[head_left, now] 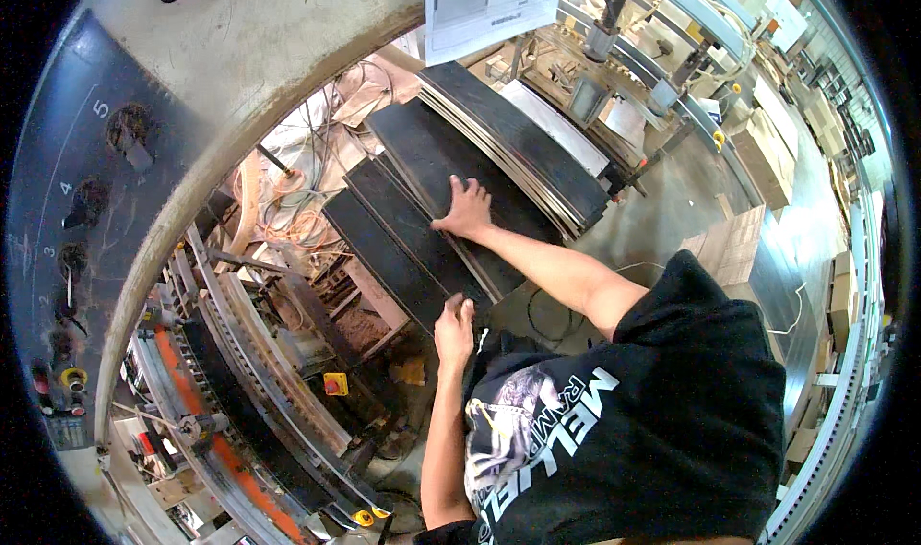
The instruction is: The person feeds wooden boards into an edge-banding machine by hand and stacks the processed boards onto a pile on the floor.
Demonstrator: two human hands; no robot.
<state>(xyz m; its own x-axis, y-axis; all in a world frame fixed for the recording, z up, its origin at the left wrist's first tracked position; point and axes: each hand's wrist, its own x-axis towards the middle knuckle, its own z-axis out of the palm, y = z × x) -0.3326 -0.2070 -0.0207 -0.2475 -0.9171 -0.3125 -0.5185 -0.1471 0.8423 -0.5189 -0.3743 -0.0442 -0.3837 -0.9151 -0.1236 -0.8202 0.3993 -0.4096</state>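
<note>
Boards [422,224]: a stepped stack in the middle, each sheet overlapping the next; a second stack [523,147] lies behind and to the right, touching it
Right hand [465,209]: flat on top of the middle stack
Left hand [453,326]: at the stack's near edge, before the right hand
Cables [302,214]: left of the boards, below the arch [240,94]
Rails [259,372]: left of the left hand, lower down
Paper [489,3]: hangs behind the far stack
Panel [67,228]: far left, on the arch
Boxes [763,156]: well to the right

higher board stack [518,137] walls the right; machine frame [288,353] crowds left.
</note>
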